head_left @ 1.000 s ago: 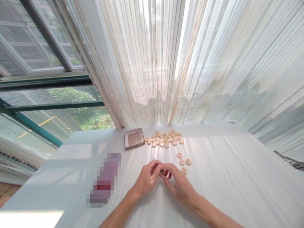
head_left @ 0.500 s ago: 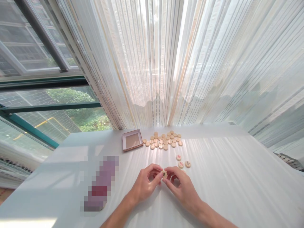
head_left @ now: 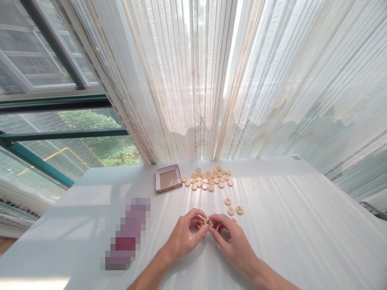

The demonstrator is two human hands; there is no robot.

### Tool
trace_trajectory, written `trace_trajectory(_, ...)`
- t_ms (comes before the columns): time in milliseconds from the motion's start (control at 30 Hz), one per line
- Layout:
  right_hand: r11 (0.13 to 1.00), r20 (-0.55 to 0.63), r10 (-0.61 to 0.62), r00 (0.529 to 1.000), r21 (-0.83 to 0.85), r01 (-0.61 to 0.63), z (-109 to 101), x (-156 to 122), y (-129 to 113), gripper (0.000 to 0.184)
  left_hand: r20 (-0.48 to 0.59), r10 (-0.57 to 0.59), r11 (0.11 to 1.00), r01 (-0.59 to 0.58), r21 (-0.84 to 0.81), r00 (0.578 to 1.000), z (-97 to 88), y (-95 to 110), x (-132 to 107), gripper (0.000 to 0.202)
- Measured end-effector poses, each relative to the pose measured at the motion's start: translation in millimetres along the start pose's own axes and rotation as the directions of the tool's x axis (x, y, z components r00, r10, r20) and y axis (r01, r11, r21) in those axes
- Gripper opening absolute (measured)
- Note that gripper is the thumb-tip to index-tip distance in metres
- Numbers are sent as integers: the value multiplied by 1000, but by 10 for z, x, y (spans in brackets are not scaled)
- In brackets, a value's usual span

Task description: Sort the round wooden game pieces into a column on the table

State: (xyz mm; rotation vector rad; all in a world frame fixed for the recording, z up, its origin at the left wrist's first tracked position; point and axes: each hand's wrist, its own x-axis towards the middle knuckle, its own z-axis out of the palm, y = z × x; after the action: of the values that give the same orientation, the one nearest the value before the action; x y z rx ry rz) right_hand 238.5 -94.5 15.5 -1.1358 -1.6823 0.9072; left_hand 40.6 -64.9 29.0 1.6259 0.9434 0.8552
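Observation:
Between the fingertips of both hands is a round xiangqi piece (head_left: 208,222) with a black character facing up at me. My left hand (head_left: 188,231) pinches it from the left, thumb at its lower edge. My right hand (head_left: 230,237) is closed on its right side. Just beyond my right hand lie a red-marked piece (head_left: 227,201), a second red one (head_left: 230,210) and a black-marked one (head_left: 240,210). Another red-marked piece (head_left: 234,220) is partly hidden behind my right fingers.
A cluster of plain-side-up pieces (head_left: 211,187) lies at the back of the white table (head_left: 287,225). Left of them sits an open shallow box (head_left: 156,185). A blurred purple item (head_left: 130,229) lies at the left. Striped curtains (head_left: 193,80) hang along the far edge.
The held piece has turned in my fingers, and its character now sits at another angle. My right fingers have shifted slightly, showing more of the red-marked piece behind them.

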Motion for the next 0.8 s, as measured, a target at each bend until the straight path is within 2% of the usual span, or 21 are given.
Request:
trace_trajectory(233, 999, 15, -31, 999, -7, 31, -1, -2, 6, 28, -30, -64, 998, 64, -7, 997, 23, 1, 15, 23)
trace_trajectory(800, 1000, -6, -5, 1000, 26, 5, -16, 21, -68, 27, 10, 27, 1000, -27, -14, 1000, 1, -93, 13, 16)
